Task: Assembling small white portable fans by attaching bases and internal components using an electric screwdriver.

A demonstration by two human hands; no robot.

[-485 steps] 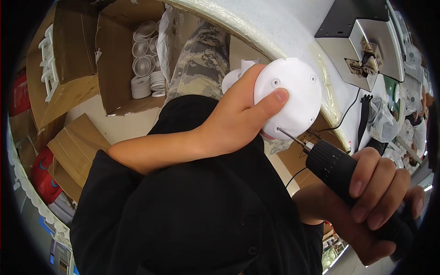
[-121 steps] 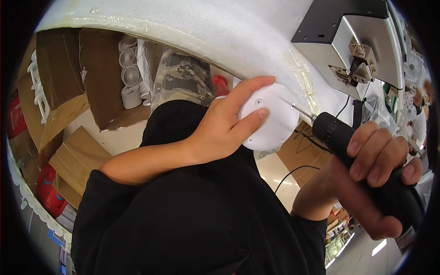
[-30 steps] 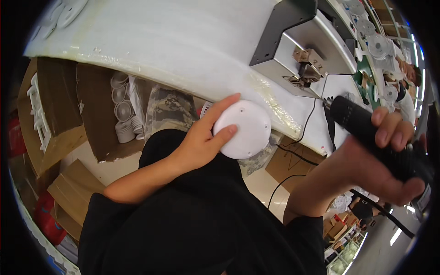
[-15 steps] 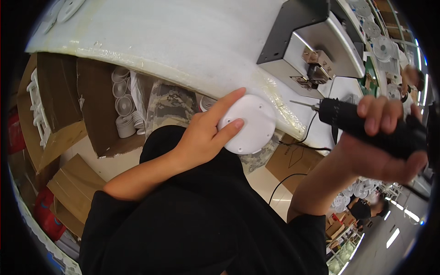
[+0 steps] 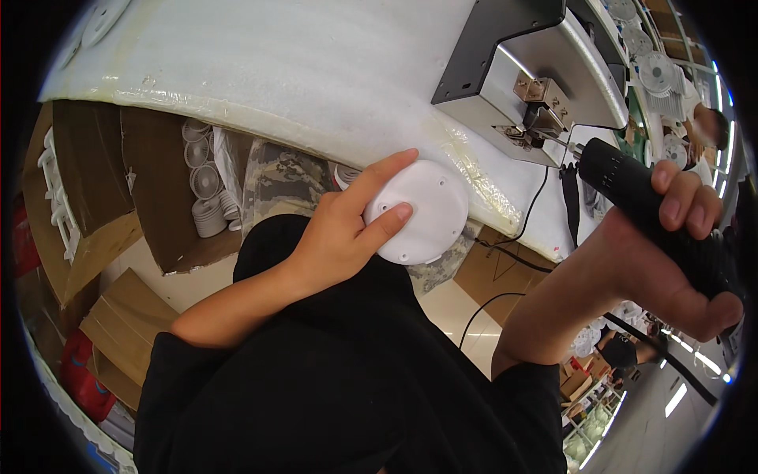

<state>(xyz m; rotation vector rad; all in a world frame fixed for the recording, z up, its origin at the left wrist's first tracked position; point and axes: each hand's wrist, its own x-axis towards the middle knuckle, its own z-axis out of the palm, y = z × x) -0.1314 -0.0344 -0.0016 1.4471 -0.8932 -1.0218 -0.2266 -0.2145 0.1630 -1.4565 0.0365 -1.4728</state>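
A round white plastic disc point(image 5: 430, 209) with several small holes near its rim is gripped by my left hand point(image 5: 347, 225), thumb and forefinger lying on its face. It is held at the front edge of the white-covered table. My right hand point(image 5: 671, 229) is wrapped round a black electric screwdriver point(image 5: 624, 178). The screwdriver's thin bit points up and left, its tip at the metal mouth of a grey-and-black screw feeder point(image 5: 545, 110). Whether a screw sits on the tip is too small to tell.
Below the table at the left stands an open cardboard box point(image 5: 178, 205) with white round parts. Another carton point(image 5: 87, 189) has white pieces at its side. A black cable point(image 5: 663, 355) hangs from the screwdriver. Other people point(image 5: 703, 126) are at the far right.
The screwdriver in my right hand has tilted, and its bit has come to the screw feeder's mouth. My left hand and the disc look nearly unchanged, with a slight shift of the whole view.
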